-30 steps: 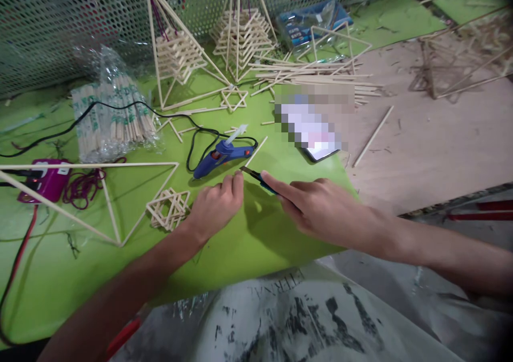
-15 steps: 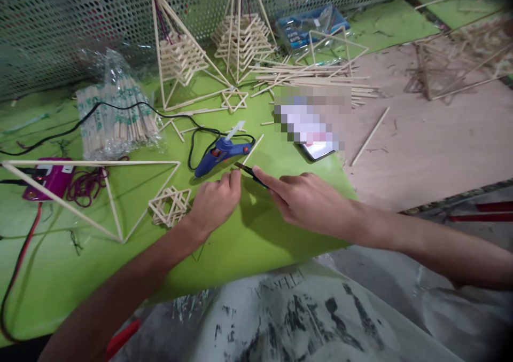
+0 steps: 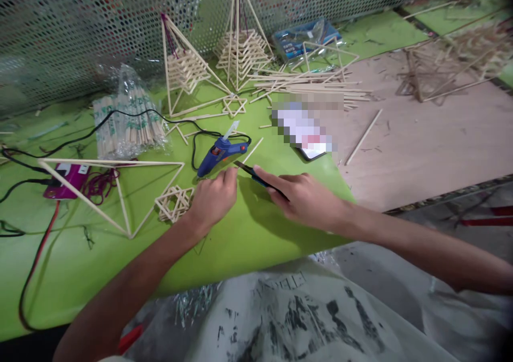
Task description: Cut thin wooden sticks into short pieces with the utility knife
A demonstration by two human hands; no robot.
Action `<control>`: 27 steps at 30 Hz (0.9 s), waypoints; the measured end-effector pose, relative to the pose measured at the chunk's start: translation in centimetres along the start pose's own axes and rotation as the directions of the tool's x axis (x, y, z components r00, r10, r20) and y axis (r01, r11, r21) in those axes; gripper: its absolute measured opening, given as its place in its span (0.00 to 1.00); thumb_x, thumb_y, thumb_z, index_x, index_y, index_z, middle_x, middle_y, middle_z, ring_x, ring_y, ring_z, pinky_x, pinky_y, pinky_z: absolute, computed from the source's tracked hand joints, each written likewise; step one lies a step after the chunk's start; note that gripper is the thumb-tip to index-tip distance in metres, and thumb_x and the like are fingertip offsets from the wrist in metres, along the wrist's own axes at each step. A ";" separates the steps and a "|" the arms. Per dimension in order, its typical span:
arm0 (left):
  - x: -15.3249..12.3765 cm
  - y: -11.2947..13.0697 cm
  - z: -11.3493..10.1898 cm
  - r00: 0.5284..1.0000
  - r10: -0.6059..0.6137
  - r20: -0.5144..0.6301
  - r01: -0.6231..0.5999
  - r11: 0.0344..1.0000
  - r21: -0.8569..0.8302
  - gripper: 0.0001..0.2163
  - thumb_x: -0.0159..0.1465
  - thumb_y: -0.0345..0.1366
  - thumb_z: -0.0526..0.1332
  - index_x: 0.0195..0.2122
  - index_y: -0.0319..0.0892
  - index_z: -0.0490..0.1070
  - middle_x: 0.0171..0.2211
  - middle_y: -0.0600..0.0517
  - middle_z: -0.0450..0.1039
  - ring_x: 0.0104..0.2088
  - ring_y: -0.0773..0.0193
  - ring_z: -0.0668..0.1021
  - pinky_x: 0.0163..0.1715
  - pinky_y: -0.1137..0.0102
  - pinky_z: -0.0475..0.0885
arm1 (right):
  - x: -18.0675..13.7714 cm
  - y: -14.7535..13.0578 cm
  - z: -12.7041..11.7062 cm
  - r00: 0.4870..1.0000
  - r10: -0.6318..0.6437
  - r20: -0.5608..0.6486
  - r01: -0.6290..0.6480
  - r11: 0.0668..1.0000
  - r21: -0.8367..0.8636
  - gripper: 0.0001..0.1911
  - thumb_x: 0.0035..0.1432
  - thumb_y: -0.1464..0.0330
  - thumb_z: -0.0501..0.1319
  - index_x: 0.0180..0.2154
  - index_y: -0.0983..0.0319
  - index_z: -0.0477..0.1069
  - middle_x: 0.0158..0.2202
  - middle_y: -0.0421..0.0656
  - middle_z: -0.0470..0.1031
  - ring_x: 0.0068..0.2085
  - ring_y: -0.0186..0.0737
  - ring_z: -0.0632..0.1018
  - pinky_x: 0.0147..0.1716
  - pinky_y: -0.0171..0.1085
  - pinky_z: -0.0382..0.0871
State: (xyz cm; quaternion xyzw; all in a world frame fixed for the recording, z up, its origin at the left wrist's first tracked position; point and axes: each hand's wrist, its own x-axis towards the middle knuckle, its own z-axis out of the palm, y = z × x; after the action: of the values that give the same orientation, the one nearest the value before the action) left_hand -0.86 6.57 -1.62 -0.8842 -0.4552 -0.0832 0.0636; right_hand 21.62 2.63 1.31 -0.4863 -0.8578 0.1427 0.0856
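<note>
My left hand (image 3: pixel 215 196) is curled into a loose fist, thumb and forefinger drawn together, above a bright green tabletop (image 3: pixel 240 250). My right hand (image 3: pixel 306 197) is wrapped firmly around a slim, dark-handled cutter knife (image 3: pixel 258 176), its forefinger laid along the handle. The knife's narrow blade points left, its tip just beside my left fingertips.

A thin, pale wooden stick (image 3: pixel 255 148) slants up and away to the right from behind the blade; I cannot tell whether my left fingers grip its near end. Just beyond my left hand lies a blue plastic glue gun (image 3: pixel 220 154) with a whitish glue stick poking from its back. Left of my left wrist sits a small stack of pale wooden star shapes (image 3: pixel 175 204), next to a large triangular frame of light wooden sticks (image 3: pixel 152 163). A smartphone (image 3: pixel 316 151) with a lit, blurred screen lies beyond my right hand.
</note>
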 end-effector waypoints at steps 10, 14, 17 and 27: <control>0.2 0.0 0.0 1.000 -0.005 -0.016 0.004 0.999 -0.055 0.11 0.71 0.32 0.48 0.43 0.36 0.69 0.32 0.44 0.79 0.25 0.62 0.80 0.21 0.72 0.69 | -1.9 0.0 0.2 1.000 0.001 -0.007 -0.001 0.997 -0.074 0.29 0.67 0.69 0.46 0.67 0.66 0.51 0.26 0.43 0.74 0.21 0.33 0.66 0.24 0.39 0.47; 0.5 0.1 -0.1 0.998 -0.055 -0.012 0.053 0.993 -0.101 0.11 0.71 0.34 0.49 0.41 0.37 0.69 0.30 0.46 0.79 0.25 0.62 0.80 0.22 0.72 0.70 | -1.5 -0.3 0.3 1.000 -0.005 0.000 0.005 0.988 -0.152 0.30 0.64 0.72 0.47 0.67 0.65 0.51 0.24 0.42 0.73 0.19 0.32 0.63 0.23 0.39 0.44; 0.7 0.0 0.0 0.998 -0.069 0.000 0.069 0.989 -0.129 0.11 0.70 0.34 0.49 0.40 0.37 0.69 0.29 0.47 0.79 0.26 0.62 0.81 0.23 0.72 0.70 | -1.0 -0.6 0.2 1.000 -0.008 0.013 0.010 0.983 -0.182 0.31 0.63 0.73 0.47 0.67 0.66 0.51 0.23 0.42 0.73 0.18 0.31 0.61 0.23 0.39 0.43; 0.7 -0.1 0.3 0.998 -0.067 0.009 0.068 0.989 -0.132 0.10 0.70 0.33 0.50 0.40 0.37 0.69 0.30 0.46 0.79 0.25 0.60 0.80 0.22 0.71 0.69 | 0.0 -0.7 -0.7 0.997 -0.009 0.073 0.021 0.985 -0.171 0.32 0.61 0.73 0.49 0.67 0.67 0.52 0.23 0.42 0.73 0.19 0.32 0.63 0.23 0.39 0.43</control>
State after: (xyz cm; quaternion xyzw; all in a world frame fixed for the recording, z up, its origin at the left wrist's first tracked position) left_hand -0.52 7.19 -1.76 -0.8707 -0.4786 -0.1133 0.0011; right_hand 21.29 2.38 2.24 -0.4800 -0.8730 0.0851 0.0137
